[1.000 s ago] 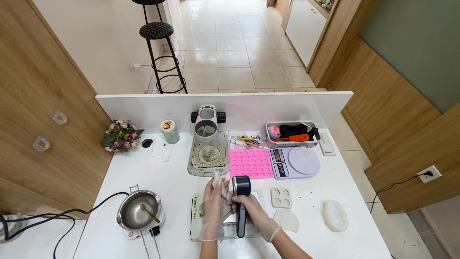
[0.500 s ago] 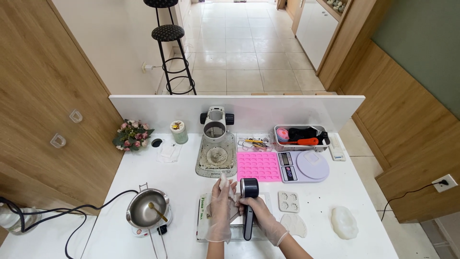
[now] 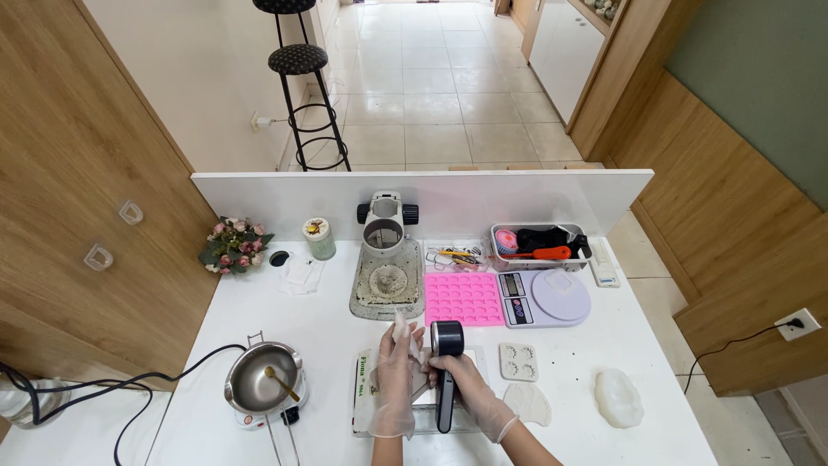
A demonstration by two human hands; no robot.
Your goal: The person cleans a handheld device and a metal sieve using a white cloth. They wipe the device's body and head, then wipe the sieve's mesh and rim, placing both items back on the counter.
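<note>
Head view, looking straight down on a white worktop (image 3: 655,345) with a low white back panel, wood walls either side and a tiled floor with a black stool (image 3: 297,65) beyond. Both hands wear thin clear gloves and work at the near edge, over a flat tray (image 3: 366,388) with a printed strip along its left side. The right hand (image 3: 461,388) is closed around the handle of a black heat gun (image 3: 446,367), whose head points away from the person. The left hand (image 3: 397,380) lies just left of it, fingers stretched flat and open, pressing on something small and white; what it is cannot be told from here. Just past the hands sit a grey stand with a round plate (image 3: 386,280), a pink mould (image 3: 464,299) with rows of small cells, and a white scale (image 3: 543,298), side by side. Behind the scale is a bin (image 3: 539,243) of tools. To the left, a small metal pot (image 3: 263,384) with a spoon in it stands on a heater, its black cord trailing off the edge. A small white mould (image 3: 518,361) and two pale lumps (image 3: 618,397) lie to the right. A posy of pink flowers (image 3: 233,244) and a small jar (image 3: 319,237) stand at the far left.
</note>
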